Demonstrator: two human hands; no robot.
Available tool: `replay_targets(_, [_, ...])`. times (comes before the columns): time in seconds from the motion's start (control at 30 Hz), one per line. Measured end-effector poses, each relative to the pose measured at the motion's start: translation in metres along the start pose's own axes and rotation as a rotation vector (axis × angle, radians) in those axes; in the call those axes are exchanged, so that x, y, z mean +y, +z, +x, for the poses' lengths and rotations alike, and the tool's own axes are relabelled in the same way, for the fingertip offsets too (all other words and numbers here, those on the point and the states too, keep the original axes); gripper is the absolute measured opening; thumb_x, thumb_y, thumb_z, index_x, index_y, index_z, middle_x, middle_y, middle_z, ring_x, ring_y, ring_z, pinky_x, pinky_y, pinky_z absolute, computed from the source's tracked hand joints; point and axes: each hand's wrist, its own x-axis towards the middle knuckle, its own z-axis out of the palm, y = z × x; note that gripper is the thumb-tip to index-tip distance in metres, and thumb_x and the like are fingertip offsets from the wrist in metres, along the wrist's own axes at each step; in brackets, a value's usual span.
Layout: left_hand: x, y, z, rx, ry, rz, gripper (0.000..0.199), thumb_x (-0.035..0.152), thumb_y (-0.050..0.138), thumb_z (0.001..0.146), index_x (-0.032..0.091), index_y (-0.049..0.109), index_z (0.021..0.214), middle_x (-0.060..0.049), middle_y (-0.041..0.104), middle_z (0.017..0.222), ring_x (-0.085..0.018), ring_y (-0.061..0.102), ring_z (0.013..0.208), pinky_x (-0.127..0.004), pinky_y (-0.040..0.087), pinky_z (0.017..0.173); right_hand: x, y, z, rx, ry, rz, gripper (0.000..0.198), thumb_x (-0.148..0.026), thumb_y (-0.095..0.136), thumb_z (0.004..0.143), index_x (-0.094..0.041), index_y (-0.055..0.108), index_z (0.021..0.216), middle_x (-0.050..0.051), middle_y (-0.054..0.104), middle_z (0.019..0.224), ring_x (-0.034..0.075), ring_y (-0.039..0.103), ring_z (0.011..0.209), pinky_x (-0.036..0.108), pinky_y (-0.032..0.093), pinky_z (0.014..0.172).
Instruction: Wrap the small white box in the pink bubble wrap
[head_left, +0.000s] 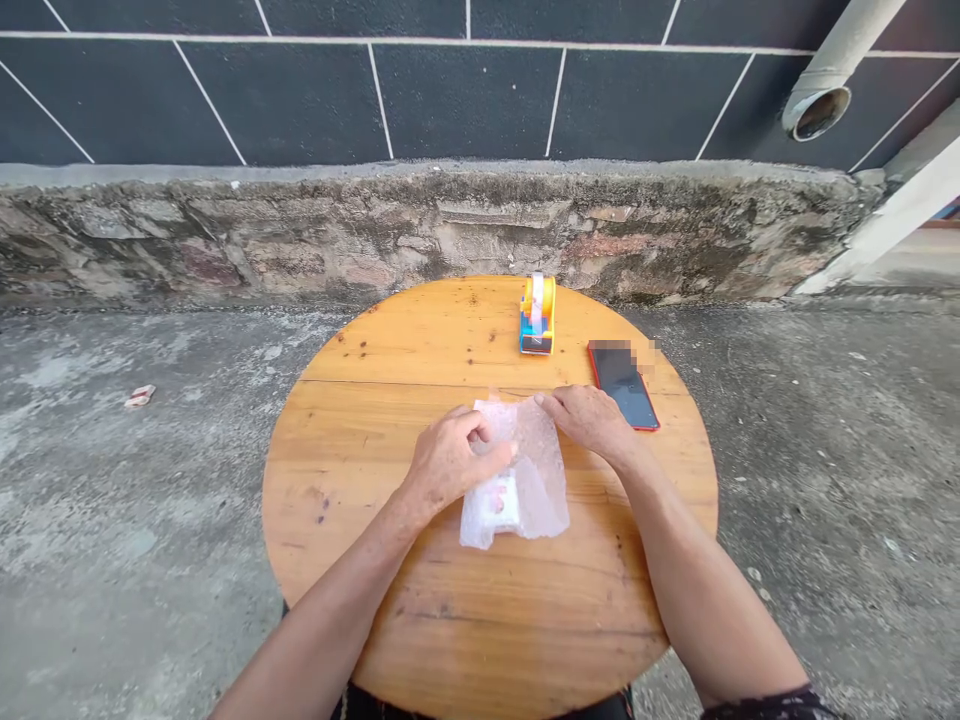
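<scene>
A sheet of clear bubble wrap lies on the round wooden table, folded partly over a small white box with reddish marks. The box shows through the wrap near its lower left. My left hand rests on the wrap's left side, thumb stretched across it and apart from the bent index finger. Its other fingertips are hidden. At the upper right corner of the sheet, my right hand pinches the edge between thumb and fingers.
A yellow and blue tape dispenser stands near the table's far edge. Beyond my right hand lies a phone with a red rim. A low stone ledge runs behind the table, under a dark wall with a pipe.
</scene>
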Motion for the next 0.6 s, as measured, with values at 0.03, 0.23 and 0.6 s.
replay_targets(0.03, [0.000, 0.000, -0.001, -0.030, 0.003, 0.027, 0.031, 0.046, 0.069, 0.066, 0.020, 0.053, 0.061, 0.002, 0.054, 0.066, -0.013, 0.047, 0.061, -0.025, 0.032, 0.057, -0.001, 0.000, 0.000, -0.006, 0.003, 0.007, 0.049, -0.044, 0.032, 0.095, -0.018, 0.068, 0.075, 0.014, 0.070, 0.085, 0.026, 0.064, 0.084, 0.029, 0.032, 0.061])
replay_targets(0.23, [-0.004, -0.007, 0.001, -0.119, -0.004, -0.123, 0.011, 0.023, 0.056, 0.067, 0.019, 0.051, 0.057, 0.002, 0.052, 0.060, -0.013, 0.045, 0.059, -0.025, 0.032, 0.055, -0.002, 0.004, 0.000, 0.025, -0.051, 0.032, 0.028, -0.031, 0.046, 0.088, -0.020, 0.065, 0.070, 0.007, 0.068, 0.074, 0.020, 0.060, 0.072, 0.027, 0.027, 0.055])
replay_targets(0.6, [-0.028, -0.028, 0.015, 0.085, -0.182, -0.137, 0.013, 0.026, 0.052, 0.070, 0.019, 0.057, 0.060, 0.002, 0.058, 0.064, -0.013, 0.051, 0.061, -0.024, 0.036, 0.059, 0.004, 0.006, 0.004, 0.172, 0.054, -0.026, 0.026, -0.029, 0.042, 0.090, -0.021, 0.064, 0.078, 0.008, 0.070, 0.080, 0.022, 0.063, 0.077, 0.028, 0.025, 0.056])
